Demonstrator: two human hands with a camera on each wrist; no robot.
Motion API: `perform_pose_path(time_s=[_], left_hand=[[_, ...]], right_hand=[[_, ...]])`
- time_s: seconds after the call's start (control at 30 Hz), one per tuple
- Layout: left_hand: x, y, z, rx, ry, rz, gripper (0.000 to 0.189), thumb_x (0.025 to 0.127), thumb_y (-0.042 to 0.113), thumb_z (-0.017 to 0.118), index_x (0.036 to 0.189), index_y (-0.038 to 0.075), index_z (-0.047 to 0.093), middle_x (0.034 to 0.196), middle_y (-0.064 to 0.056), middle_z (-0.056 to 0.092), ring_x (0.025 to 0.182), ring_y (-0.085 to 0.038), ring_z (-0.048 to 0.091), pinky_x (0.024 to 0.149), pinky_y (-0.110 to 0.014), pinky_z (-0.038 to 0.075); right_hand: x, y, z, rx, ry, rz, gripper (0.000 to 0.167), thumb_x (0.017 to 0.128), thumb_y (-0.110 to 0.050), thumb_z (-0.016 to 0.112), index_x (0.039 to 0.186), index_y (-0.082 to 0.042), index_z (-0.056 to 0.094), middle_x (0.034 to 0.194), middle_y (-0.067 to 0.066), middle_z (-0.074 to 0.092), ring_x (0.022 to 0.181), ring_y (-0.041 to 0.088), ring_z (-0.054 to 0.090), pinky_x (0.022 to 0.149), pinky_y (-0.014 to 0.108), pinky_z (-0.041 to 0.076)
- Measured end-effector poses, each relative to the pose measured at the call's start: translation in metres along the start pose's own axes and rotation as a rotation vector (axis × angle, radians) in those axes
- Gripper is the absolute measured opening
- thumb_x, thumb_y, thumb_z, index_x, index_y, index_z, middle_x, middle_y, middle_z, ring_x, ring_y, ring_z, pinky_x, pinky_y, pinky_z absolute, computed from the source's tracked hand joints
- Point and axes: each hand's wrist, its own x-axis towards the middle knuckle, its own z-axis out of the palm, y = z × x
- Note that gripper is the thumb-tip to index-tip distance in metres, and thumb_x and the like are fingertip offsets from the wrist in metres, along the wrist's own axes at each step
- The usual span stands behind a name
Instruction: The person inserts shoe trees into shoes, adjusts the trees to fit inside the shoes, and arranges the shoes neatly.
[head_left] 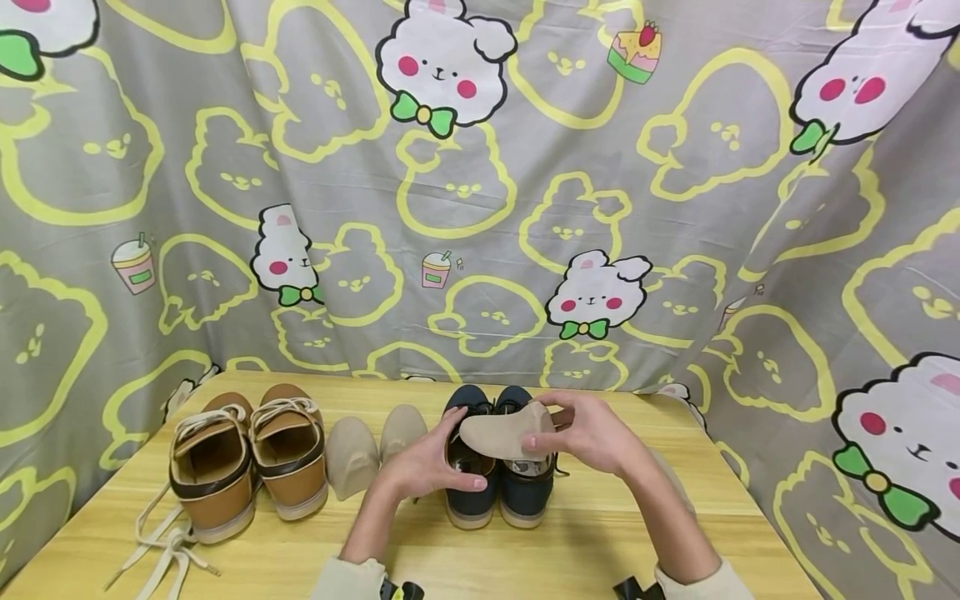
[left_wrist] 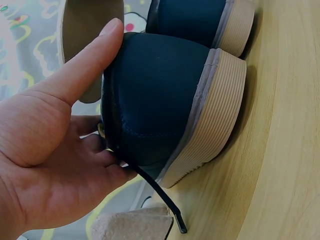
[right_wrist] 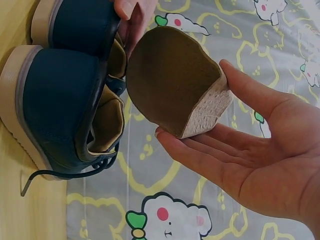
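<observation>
- With left hand (head_left: 426, 465), gripping left navy shoe (head_left: 470, 503) at collar.
- With right hand (head_left: 594, 427), pinching beige insert (head_left: 492, 432) above navy pair (head_left: 523, 500).
- Seemingly fitting or removing, unclear which.
- Next, probably needing steady left hand, careful tilt.

Gray fabric (head_left: 360, 187) pretty much wraps three sides here, all yellow outlines (head_left: 402, 204) and goofy white bunny faces (head_left: 442, 79) with green bows (head_left: 442, 122). Light wood-grain table (head_left: 581, 525) in front, lighting's kinda soft.
</observation>
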Motion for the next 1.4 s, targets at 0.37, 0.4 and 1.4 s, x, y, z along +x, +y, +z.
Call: perform_pose_path(time_s=[0.37,0.4,1.4], left_hand=[[0.001,0.000,0.000,-0.015,-0.007,0.002,0.120,0.074,0.044,0.091,0.164,0.017,0.017,0.171,-0.011,0.014,0.153,-0.038,0.024,0.116,-0.059,0.033],[0.001,0.000,0.000,-0.013,-0.008,0.003,0.120,0.074,0.044,0.091,0.164,0.017,0.017,0.171,-0.011,0.013,0.153,-0.038,0.023,0.117,-0.059,0.033],[0.003,-0.002,-0.001,0.011,-0.014,0.000,0.122,0.073,0.046,0.091,0.164,0.017,0.016,0.170,-0.009,0.017,0.151,-0.035,0.029,0.115,-0.056,0.036]], right_hand=[[0.001,-0.003,-0.001,-0.010,-0.061,-0.012,0.059,0.082,-0.030,0.085,0.132,-0.007,0.065,0.105,0.005,0.076,0.096,0.017,0.073,0.080,0.035,0.058],[0.001,-0.003,0.000,-0.018,-0.064,-0.012,0.057,0.082,-0.030,0.086,0.130,-0.007,0.066,0.103,0.004,0.076,0.095,0.016,0.073,0.080,0.035,0.058],[0.026,-0.033,0.031,-0.344,0.074,-0.013,0.045,0.070,-0.034,0.091,0.107,-0.010,0.079,0.086,-0.002,0.073,0.073,0.012,0.061,0.065,0.029,0.051]])
